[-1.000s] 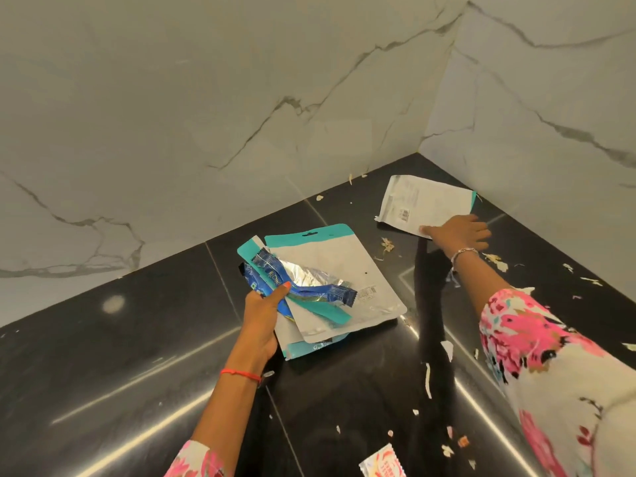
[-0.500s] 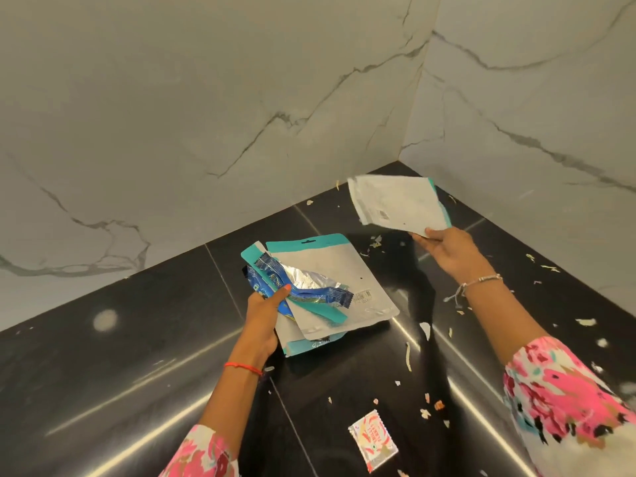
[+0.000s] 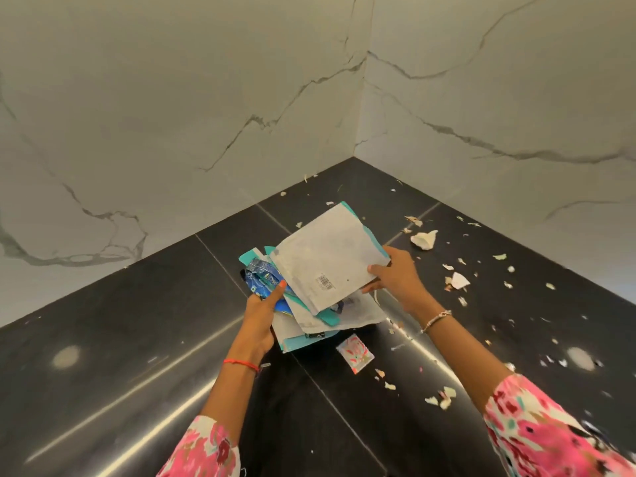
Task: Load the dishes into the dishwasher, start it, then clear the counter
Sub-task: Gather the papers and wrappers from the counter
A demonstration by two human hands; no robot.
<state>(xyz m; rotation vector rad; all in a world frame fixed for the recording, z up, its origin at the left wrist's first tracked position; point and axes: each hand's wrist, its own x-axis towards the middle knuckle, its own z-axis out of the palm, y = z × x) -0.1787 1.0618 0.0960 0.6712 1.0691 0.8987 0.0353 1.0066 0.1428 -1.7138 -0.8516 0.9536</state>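
Looks like the clearing stage: left hand [image 3: 263,315] grips the stack of empty pouches [image 3: 303,330] above the worktop [image 3: 137,339], right hand [image 3: 395,280] pinches a white pouch [image 3: 323,256] on top of it. Left to grab: sachet [image 3: 355,353] at 5 o'clock of the stack, paper scraps [image 3: 425,239] from 1 to 4 o'clock.

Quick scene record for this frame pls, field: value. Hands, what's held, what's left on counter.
left hand: grips stack of pouches, thumb on blue wrapper
right hand: holds white pouch by its corner, over the stack
counter: black, glossy
loose on counter: pink sachet, crumpled white scrap, small scattered bits
stack resting or lifted: cannot tell
walls: white marble
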